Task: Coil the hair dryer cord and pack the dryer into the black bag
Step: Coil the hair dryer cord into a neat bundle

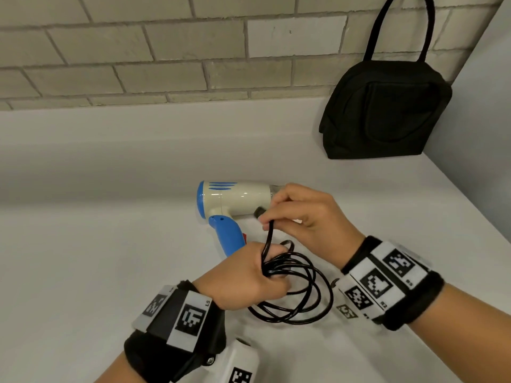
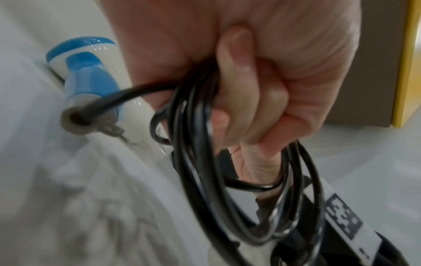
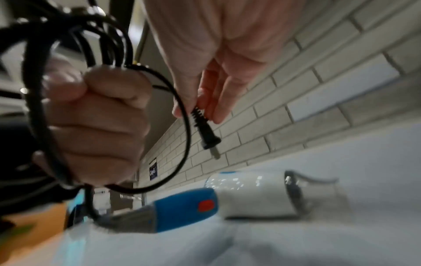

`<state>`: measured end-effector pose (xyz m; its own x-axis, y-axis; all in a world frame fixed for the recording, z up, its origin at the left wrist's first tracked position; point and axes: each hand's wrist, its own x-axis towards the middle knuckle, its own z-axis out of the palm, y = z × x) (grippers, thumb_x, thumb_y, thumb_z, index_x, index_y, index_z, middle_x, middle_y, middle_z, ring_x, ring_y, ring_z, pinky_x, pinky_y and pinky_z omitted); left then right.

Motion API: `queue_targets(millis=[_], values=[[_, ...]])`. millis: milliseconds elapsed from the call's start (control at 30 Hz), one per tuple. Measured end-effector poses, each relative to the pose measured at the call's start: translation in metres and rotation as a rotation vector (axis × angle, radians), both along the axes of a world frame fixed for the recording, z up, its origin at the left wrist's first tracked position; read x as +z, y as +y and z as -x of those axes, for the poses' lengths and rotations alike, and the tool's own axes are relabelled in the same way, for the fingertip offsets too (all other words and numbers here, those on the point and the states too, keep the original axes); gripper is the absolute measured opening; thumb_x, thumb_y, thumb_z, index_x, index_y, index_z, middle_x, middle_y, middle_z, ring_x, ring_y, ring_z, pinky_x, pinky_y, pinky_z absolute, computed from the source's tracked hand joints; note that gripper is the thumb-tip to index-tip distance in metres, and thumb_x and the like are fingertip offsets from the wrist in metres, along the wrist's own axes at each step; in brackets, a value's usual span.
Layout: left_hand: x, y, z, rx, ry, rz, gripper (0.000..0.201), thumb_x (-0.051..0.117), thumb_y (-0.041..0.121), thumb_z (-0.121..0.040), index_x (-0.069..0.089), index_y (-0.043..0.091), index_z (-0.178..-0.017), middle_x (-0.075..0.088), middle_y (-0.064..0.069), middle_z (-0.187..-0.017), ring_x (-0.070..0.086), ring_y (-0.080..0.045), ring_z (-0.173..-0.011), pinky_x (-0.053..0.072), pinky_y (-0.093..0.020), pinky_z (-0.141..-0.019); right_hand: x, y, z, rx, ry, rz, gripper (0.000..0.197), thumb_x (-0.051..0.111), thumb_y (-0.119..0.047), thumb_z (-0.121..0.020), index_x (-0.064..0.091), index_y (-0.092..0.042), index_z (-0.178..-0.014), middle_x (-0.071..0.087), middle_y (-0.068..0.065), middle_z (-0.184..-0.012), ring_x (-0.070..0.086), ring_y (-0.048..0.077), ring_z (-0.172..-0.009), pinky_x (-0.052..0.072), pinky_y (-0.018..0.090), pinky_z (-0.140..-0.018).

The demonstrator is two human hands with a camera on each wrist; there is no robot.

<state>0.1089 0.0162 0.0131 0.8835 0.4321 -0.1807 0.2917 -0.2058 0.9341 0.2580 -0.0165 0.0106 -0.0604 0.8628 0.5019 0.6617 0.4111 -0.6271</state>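
Observation:
A cream and blue hair dryer point(image 1: 235, 201) lies on its side on the white table point(image 1: 96, 244), nozzle to the right. Its black cord point(image 1: 298, 288) is wound in several loops. My left hand point(image 1: 249, 275) grips the bundled loops in a fist just in front of the dryer's blue handle point(image 1: 229, 236). My right hand point(image 1: 301, 217) pinches the cord's end just behind the plug point(image 3: 208, 135), which hangs above the dryer point(image 3: 250, 194). In the left wrist view the cord point(image 2: 198, 144) runs out of the handle's end point(image 2: 75, 118) into my fist. The black bag point(image 1: 384, 109) stands against the wall at the back right.
A grey brick wall point(image 1: 166, 51) runs along the table's back edge. A white side panel point(image 1: 486, 106) closes the right side behind the bag. The bag's handle point(image 1: 401, 26) stands upright.

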Motion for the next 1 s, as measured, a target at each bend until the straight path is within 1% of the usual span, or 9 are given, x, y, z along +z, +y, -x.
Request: queue_targets(millis=[167, 233, 300, 500, 667, 733, 833, 900, 1000], values=[[0.003, 0.007, 0.007, 0.087, 0.000, 0.002, 0.040, 0.056, -0.003, -0.077, 0.052, 0.027, -0.052, 0.045, 0.010, -0.034, 0.038, -0.001, -0.034, 0.036, -0.013, -0.041, -0.007, -0.010, 0.007, -0.014, 0.397, 0.356, 0.013, 0.064, -0.010, -0.075, 0.070, -0.021, -0.072, 0.067, -0.010, -0.071, 0.063, 0.006, -0.070, 0.051, 0.017, -0.070], [0.003, 0.010, 0.008, 0.211, -0.038, 0.019, 0.022, 0.061, 0.005, -0.077, 0.060, 0.021, -0.062, 0.047, 0.008, -0.037, 0.039, -0.005, -0.032, 0.035, -0.015, -0.037, -0.003, -0.015, 0.006, -0.002, 0.431, 0.459, 0.016, 0.060, -0.006, -0.081, 0.067, -0.019, -0.074, 0.066, -0.008, -0.070, 0.062, 0.001, -0.065, 0.049, 0.012, -0.064], [0.000, 0.013, 0.007, 0.314, -0.055, 0.000, 0.014, 0.062, 0.010, -0.078, 0.056, 0.012, -0.066, 0.046, 0.009, -0.038, 0.039, -0.005, -0.030, 0.033, -0.015, -0.035, 0.002, -0.018, 0.005, 0.011, 0.541, 0.523, 0.015, 0.054, -0.002, -0.083, 0.064, -0.011, -0.076, 0.064, -0.003, -0.067, 0.061, -0.002, -0.058, 0.047, 0.010, -0.058], [-0.013, 0.006, -0.005, 0.415, -0.126, -0.069, 0.021, 0.052, 0.008, -0.083, 0.046, 0.019, -0.067, 0.045, 0.017, -0.039, 0.036, -0.001, -0.032, 0.029, -0.009, -0.038, -0.002, -0.018, 0.004, -0.152, 0.858, 0.594, 0.008, 0.059, -0.006, -0.080, 0.063, -0.009, -0.074, 0.066, -0.001, -0.055, 0.061, 0.010, -0.049, 0.048, 0.018, -0.047], [-0.019, 0.000, -0.009, 0.510, -0.133, -0.249, 0.017, 0.048, 0.001, -0.083, 0.048, 0.013, -0.071, 0.048, 0.010, -0.053, 0.042, -0.004, -0.049, 0.036, -0.013, -0.047, 0.000, -0.021, 0.008, -0.180, 0.833, 0.597, 0.009, 0.055, -0.011, -0.084, 0.059, -0.004, -0.085, 0.065, 0.020, -0.075, 0.063, 0.026, -0.063, 0.053, 0.020, -0.054], [-0.019, 0.001, -0.009, 0.534, -0.125, -0.315, 0.014, 0.046, -0.001, -0.083, 0.047, 0.010, -0.073, 0.050, 0.002, -0.061, 0.042, -0.009, -0.055, 0.037, -0.019, -0.053, 0.004, -0.027, 0.008, -0.136, 0.822, 0.583, 0.021, 0.057, -0.022, -0.083, 0.062, -0.004, -0.094, 0.069, 0.012, -0.079, 0.067, 0.015, -0.065, 0.051, 0.017, -0.059], [-0.020, 0.002, -0.010, 0.555, -0.093, -0.389, 0.025, 0.046, 0.001, -0.082, 0.040, 0.021, -0.069, 0.053, -0.003, -0.064, 0.047, -0.019, -0.059, 0.040, -0.033, -0.057, 0.015, -0.037, 0.007, 0.012, 0.674, 0.658, 0.057, 0.069, -0.036, -0.060, 0.055, -0.022, -0.114, 0.070, -0.004, -0.095, 0.066, 0.002, -0.085, 0.050, 0.014, -0.074], [-0.020, 0.000, -0.010, 0.562, -0.058, -0.429, 0.032, 0.045, 0.001, -0.081, 0.034, 0.027, -0.066, 0.049, 0.000, -0.061, 0.045, -0.017, -0.056, 0.038, -0.034, -0.055, 0.017, -0.040, 0.009, 0.025, 0.454, 0.723, 0.074, 0.077, -0.031, -0.058, 0.042, -0.033, -0.123, 0.065, -0.011, -0.105, 0.061, -0.002, -0.097, 0.048, 0.015, -0.085], [-0.021, -0.005, -0.013, 0.579, -0.056, -0.433, 0.033, 0.046, 0.004, -0.082, 0.031, 0.029, -0.065, 0.047, 0.003, -0.059, 0.043, -0.013, -0.054, 0.034, -0.026, -0.050, 0.006, -0.037, 0.015, -0.122, 0.378, 0.567, 0.054, 0.064, -0.003, -0.075, 0.045, -0.039, -0.112, 0.067, -0.002, -0.101, 0.064, 0.008, -0.091, 0.050, 0.025, -0.087]])
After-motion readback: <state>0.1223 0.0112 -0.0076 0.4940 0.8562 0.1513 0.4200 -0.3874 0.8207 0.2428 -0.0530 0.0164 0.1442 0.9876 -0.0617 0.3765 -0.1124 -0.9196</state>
